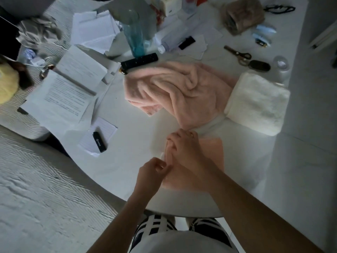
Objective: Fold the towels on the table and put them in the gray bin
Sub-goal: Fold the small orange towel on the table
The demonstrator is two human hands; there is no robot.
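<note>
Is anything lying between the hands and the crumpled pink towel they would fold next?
Nothing visible. Both the left hand and right hand are on the flat peach towel, and the crumpled pink towel lies just beyond it. No gray bin shows in this view.
</note>
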